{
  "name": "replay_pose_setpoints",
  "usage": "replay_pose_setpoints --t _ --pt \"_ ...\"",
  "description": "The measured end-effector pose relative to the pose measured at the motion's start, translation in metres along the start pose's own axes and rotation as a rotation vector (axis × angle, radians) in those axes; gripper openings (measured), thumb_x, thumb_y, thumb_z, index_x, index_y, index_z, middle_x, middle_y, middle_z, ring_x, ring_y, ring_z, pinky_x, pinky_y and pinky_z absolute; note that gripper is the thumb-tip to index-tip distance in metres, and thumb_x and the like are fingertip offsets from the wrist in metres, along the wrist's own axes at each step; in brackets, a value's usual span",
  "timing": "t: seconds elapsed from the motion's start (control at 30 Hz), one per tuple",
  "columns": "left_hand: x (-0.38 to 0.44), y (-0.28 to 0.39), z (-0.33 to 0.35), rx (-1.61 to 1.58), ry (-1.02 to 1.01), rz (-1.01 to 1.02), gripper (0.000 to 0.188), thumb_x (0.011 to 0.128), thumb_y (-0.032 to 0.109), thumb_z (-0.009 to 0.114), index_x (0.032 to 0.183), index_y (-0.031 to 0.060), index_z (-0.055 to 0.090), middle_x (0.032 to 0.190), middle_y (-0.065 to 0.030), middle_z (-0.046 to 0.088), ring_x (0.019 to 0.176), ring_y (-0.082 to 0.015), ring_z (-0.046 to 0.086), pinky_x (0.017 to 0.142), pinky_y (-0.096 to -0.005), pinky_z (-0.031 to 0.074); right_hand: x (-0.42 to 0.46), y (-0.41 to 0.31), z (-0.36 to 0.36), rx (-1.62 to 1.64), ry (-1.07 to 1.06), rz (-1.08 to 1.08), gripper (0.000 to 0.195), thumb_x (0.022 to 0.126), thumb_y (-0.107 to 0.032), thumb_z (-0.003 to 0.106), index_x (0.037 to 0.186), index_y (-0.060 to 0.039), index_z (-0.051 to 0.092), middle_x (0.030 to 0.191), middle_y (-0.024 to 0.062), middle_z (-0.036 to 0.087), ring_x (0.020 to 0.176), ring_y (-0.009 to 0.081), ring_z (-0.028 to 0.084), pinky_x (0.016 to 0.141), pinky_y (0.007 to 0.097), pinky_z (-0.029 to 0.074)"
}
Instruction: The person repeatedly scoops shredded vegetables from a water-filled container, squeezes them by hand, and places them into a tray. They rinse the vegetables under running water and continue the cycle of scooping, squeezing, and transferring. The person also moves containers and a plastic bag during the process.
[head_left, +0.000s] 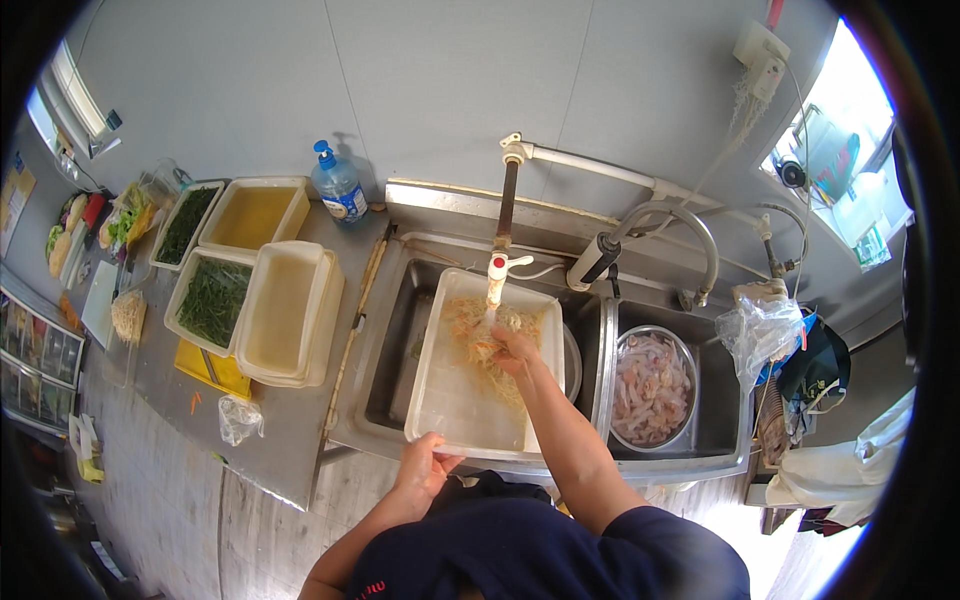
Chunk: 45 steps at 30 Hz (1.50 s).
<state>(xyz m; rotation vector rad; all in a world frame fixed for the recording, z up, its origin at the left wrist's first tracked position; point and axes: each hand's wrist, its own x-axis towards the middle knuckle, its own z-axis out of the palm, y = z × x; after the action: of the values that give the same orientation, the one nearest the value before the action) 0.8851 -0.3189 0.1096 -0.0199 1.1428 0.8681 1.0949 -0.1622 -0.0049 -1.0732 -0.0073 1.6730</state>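
Observation:
A white rectangular plastic tub (465, 420) rests tilted over the left basin of the steel sink. Pale shredded vegetables with orange strands (469, 319) lie in its far half, wet, in some water. My left hand (426, 469) grips the tub's near rim at the left corner. My right hand (516, 352) reaches into the tub, fingers curled on a clump of the shreds; the fingertips are partly hidden among them. Right above the clump is a white tap (496, 277) with a red dot, and a short stream of water shows under its spout.
Raw pale meat pieces (651, 390) fill a round metal bowl in the right basin (716, 412). A hose sprayer (594, 261) stands behind the sink. On the left counter (289, 427) are tubs of cut greens (214, 300), stacked tubs (281, 315) and a blue pump bottle (339, 184).

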Motion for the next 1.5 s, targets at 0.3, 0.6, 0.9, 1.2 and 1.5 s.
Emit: replay_pose_setpoints --t 0.3,0.6,0.9,1.2,1.5 --pt "0.006 0.005 0.005 -0.057 -0.04 -0.006 0.005 0.078 0.005 0.051 0.081 0.0024 0.052 0.078 -0.0084 0.055 0.07 -0.0215 0.059 0.07 -0.0398 0.055 -0.004 -0.005 0.013 -0.116 0.033 -0.073 0.023 0.08 -0.004 0.065 0.101 0.0003 0.057 0.085 0.0069 0.06 0.062 0.0126 0.055 0.043 0.024 0.038" --pt "0.077 0.017 0.045 -0.086 -0.1 -0.005 0.004 0.076 0.002 0.048 0.078 0.0017 0.052 0.076 -0.0102 0.058 0.067 -0.0205 0.059 0.069 -0.0392 0.057 0.018 -0.032 0.026 -0.268 0.274 -0.169 0.019 0.073 0.008 0.062 0.091 0.0039 0.057 0.077 0.0092 0.058 0.056 0.0188 0.055 0.041 0.0295 0.038" --pt "0.114 0.013 0.059 -0.15 -0.095 -0.037 0.006 0.076 0.002 0.048 0.08 0.0016 0.053 0.073 -0.0069 0.054 0.061 -0.0158 0.053 0.07 -0.0394 0.056 0.066 -0.037 -0.001 -0.666 0.335 -0.131 0.027 0.077 -0.007 0.059 0.102 0.0026 0.054 0.078 0.0108 0.059 0.068 0.0226 0.061 0.052 0.0349 0.047" --pt "0.125 0.004 0.063 -0.197 -0.034 -0.041 0.012 0.077 0.004 0.05 0.087 -0.0011 0.053 0.081 -0.0105 0.058 0.073 -0.022 0.061 0.068 -0.0394 0.057 0.104 -0.108 -0.013 -1.837 0.274 -0.7 0.058 0.066 -0.03 0.068 0.119 -0.0157 0.049 0.12 0.0153 0.046 0.11 0.0371 0.047 0.089 0.0453 0.042" --pt "0.14 0.013 0.08 -0.136 -0.031 -0.022 0.019 0.077 0.003 0.049 0.095 -0.0041 0.053 0.088 -0.0145 0.059 0.076 -0.0254 0.062 0.067 -0.0409 0.058 0.104 -0.043 -0.002 -2.18 -0.105 -0.94 0.045 0.068 -0.029 0.065 0.107 -0.0085 0.055 0.107 0.0156 0.056 0.1 0.0356 0.054 0.085 0.0434 0.043"
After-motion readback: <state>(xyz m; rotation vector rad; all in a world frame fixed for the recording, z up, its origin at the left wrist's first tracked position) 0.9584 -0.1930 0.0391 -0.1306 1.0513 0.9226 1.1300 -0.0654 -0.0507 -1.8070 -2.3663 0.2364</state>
